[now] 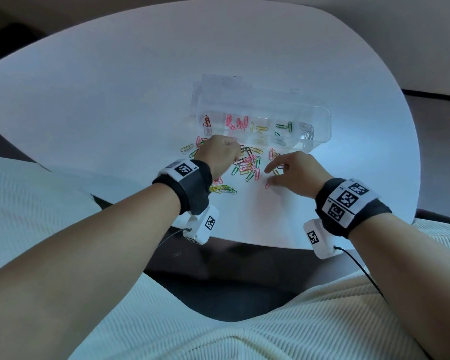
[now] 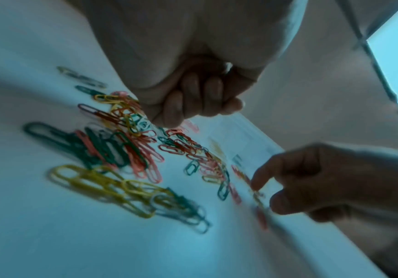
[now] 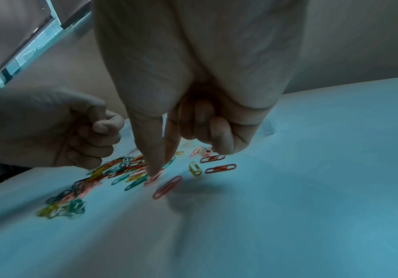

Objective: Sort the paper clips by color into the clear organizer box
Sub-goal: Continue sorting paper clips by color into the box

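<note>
The clear organizer box (image 1: 322,118) lies open at the table's middle; its compartments hold red, pink, yellow, green and grey clips apart. A loose pile of mixed paper clips (image 1: 247,165) (image 2: 141,148) (image 3: 122,169) lies just in front of it. My left hand (image 1: 235,152) (image 2: 193,105) hovers as a curled fist over the pile's left part; a pale glint shows inside it, too small to identify. My right hand (image 1: 268,175) (image 3: 162,165) points thumb and index down; the thumb tip touches a pink clip (image 3: 154,178) lying flat, and the other fingers are curled.
A small yellow and green cluster (image 1: 222,189) (image 2: 98,184) lies near my left wrist. Two red clips (image 3: 219,168) lie apart on the right. The white round table (image 1: 115,113) has its front edge just behind my wrists. One clip (image 1: 177,254) lies on the dark floor.
</note>
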Action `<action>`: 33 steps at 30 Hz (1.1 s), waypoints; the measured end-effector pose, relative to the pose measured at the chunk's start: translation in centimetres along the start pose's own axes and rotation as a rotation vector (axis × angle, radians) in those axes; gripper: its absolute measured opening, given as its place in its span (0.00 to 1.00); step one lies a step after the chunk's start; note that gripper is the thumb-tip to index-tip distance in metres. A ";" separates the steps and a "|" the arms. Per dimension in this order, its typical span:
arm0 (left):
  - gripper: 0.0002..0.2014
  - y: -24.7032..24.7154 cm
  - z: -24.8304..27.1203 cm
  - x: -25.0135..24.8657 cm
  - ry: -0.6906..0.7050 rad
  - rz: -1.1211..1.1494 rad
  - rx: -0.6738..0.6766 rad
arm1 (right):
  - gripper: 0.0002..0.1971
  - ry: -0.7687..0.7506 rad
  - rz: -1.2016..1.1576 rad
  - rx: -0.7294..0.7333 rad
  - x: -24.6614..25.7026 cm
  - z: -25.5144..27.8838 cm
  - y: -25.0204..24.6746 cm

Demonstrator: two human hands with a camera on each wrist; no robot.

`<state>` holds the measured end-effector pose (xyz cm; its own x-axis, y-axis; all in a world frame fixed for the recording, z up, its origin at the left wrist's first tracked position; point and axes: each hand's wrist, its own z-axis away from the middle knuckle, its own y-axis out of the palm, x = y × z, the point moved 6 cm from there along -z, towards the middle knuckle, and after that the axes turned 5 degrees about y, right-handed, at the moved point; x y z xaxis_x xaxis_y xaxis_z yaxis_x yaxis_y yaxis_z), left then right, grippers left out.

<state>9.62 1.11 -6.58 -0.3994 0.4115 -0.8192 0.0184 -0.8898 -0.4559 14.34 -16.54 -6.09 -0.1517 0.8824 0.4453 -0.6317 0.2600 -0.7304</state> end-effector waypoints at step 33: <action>0.17 0.7 0.7 0.0 -0.191 0.382 0.179 | 0.11 0.217 -0.781 0.192 1.1 0.4 0.0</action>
<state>9.03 0.33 -6.67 -0.5567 0.0185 -0.8305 0.0457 -0.9976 -0.0528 13.85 -15.71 -5.38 0.5217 0.5370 0.6629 -0.6160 0.7747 -0.1428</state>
